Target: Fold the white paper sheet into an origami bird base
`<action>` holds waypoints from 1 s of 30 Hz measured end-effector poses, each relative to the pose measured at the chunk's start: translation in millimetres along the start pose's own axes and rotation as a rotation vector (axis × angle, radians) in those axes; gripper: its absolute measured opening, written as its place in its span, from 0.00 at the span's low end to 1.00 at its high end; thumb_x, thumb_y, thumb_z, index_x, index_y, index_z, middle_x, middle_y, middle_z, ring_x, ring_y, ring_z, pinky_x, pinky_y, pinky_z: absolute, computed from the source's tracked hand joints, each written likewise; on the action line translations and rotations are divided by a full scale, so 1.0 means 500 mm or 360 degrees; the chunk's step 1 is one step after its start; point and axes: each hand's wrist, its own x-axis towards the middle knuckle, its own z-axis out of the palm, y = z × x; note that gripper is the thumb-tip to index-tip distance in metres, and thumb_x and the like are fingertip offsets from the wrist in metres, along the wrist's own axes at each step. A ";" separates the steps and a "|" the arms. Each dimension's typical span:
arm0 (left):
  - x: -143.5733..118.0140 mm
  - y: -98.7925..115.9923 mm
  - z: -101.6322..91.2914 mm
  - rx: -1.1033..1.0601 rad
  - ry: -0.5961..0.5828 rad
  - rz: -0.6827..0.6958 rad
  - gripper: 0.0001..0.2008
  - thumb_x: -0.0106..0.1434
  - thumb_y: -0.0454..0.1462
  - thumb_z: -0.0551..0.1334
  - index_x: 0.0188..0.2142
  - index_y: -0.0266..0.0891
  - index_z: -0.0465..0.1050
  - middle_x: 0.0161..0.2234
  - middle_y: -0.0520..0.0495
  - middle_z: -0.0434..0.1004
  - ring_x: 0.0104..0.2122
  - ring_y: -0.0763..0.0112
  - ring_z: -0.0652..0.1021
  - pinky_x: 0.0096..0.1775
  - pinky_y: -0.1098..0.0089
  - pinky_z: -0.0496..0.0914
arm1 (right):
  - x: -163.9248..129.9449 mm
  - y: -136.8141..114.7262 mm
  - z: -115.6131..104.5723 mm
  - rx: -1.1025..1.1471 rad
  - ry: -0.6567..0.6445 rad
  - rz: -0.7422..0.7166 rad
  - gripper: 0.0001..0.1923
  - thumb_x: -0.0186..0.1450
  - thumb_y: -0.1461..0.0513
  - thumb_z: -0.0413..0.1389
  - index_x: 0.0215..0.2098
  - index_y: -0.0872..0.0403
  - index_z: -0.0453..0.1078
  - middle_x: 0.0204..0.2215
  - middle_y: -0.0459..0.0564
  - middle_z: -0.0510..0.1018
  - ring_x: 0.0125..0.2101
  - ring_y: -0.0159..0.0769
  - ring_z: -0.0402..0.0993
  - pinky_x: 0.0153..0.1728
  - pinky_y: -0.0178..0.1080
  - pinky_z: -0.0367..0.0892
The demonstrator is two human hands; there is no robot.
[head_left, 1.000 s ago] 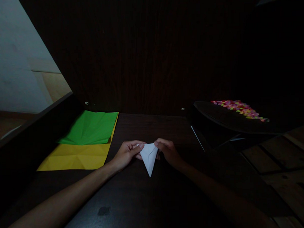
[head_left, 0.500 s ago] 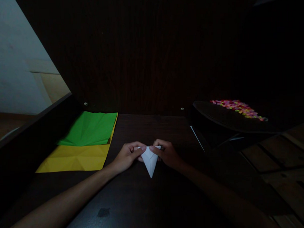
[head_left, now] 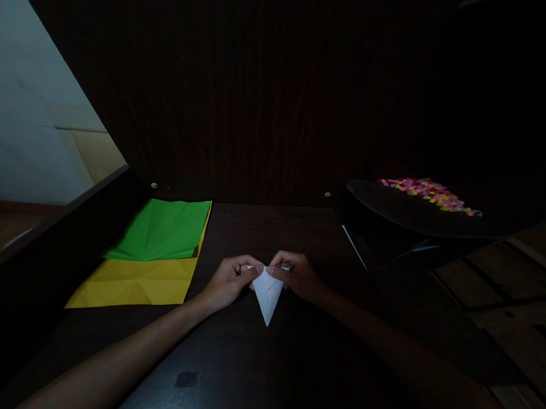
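Observation:
A folded white paper (head_left: 266,297), kite-shaped with its sharp tip pointing toward me, is held between both hands over the dark table. My left hand (head_left: 233,279) pinches its upper left corner, thumb on top and fingers curled behind. On the opposite corner my right hand (head_left: 297,276) has the same kind of pinch. The two thumbs lie close together near the paper's top edge. A crease runs down the paper's middle, and a slanted fold edge shows near the right thumb. The fingertips behind the paper are hidden.
Left of my hands, a creased green sheet (head_left: 161,229) lies over a yellow sheet (head_left: 132,284). A dark bag-like object (head_left: 381,215) with a band of small colourful pieces (head_left: 429,194) is at the right. Dark panels rise behind and along the left of the table (head_left: 265,228).
The paper's tip has shifted slightly toward me and a little left. Both thumbs have moved slightly on the top edge. Both hands keep their grip.

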 end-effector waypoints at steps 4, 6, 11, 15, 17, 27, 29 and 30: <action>0.003 -0.001 0.001 -0.0101 0.0007 -0.0080 0.17 0.56 0.48 0.67 0.32 0.33 0.77 0.26 0.48 0.77 0.27 0.72 0.76 0.30 0.72 0.72 | 0.001 -0.001 0.000 0.0011 0.0032 -0.0006 0.10 0.58 0.56 0.60 0.26 0.54 0.69 0.18 0.40 0.68 0.15 0.25 0.61 0.16 0.29 0.56; 0.003 0.000 0.002 -0.0123 -0.0007 -0.0117 0.19 0.56 0.49 0.68 0.32 0.33 0.77 0.27 0.47 0.78 0.27 0.70 0.77 0.30 0.71 0.74 | 0.001 -0.003 -0.001 0.0010 0.0052 -0.0009 0.10 0.58 0.56 0.60 0.26 0.54 0.69 0.18 0.40 0.68 0.15 0.25 0.60 0.16 0.29 0.56; -0.002 0.008 0.004 -0.0096 -0.0049 -0.0135 0.21 0.54 0.49 0.69 0.34 0.32 0.76 0.28 0.45 0.79 0.26 0.67 0.79 0.25 0.69 0.77 | 0.000 -0.005 0.000 -0.0023 0.0055 -0.0058 0.10 0.58 0.56 0.60 0.25 0.54 0.68 0.18 0.40 0.68 0.16 0.25 0.60 0.17 0.29 0.56; -0.003 0.010 0.002 0.0065 -0.0015 -0.0049 0.18 0.57 0.47 0.68 0.32 0.31 0.77 0.22 0.50 0.76 0.12 0.81 0.69 0.13 0.81 0.64 | 0.000 -0.003 -0.003 -0.0070 0.0033 -0.0090 0.10 0.58 0.56 0.60 0.26 0.54 0.69 0.19 0.41 0.69 0.17 0.26 0.61 0.17 0.30 0.57; -0.003 0.010 0.002 0.0068 -0.0016 -0.0047 0.17 0.57 0.47 0.68 0.32 0.32 0.78 0.22 0.49 0.76 0.12 0.82 0.69 0.13 0.81 0.64 | 0.000 -0.003 -0.005 -0.0094 0.0021 -0.0107 0.10 0.59 0.56 0.60 0.26 0.54 0.69 0.19 0.41 0.70 0.17 0.26 0.61 0.18 0.30 0.57; -0.002 0.005 -0.002 -0.0169 -0.0065 -0.0153 0.16 0.54 0.44 0.71 0.35 0.31 0.80 0.30 0.44 0.81 0.28 0.68 0.79 0.30 0.69 0.78 | 0.000 0.004 -0.004 -0.0112 0.0020 -0.0109 0.10 0.59 0.57 0.60 0.26 0.55 0.69 0.19 0.41 0.70 0.17 0.26 0.62 0.18 0.30 0.58; -0.001 0.004 -0.002 -0.0201 -0.0059 -0.0155 0.16 0.53 0.44 0.72 0.35 0.31 0.80 0.29 0.45 0.81 0.28 0.69 0.79 0.30 0.69 0.78 | 0.000 0.005 -0.005 -0.0110 0.0022 -0.0101 0.10 0.59 0.57 0.60 0.26 0.55 0.69 0.20 0.41 0.70 0.17 0.26 0.62 0.18 0.30 0.58; 0.000 0.003 -0.002 -0.0226 -0.0051 -0.0156 0.16 0.53 0.44 0.72 0.34 0.31 0.80 0.28 0.45 0.80 0.27 0.69 0.79 0.30 0.69 0.78 | 0.000 0.005 -0.006 -0.0107 0.0025 -0.0102 0.10 0.59 0.56 0.60 0.27 0.54 0.69 0.20 0.41 0.70 0.17 0.26 0.63 0.18 0.30 0.58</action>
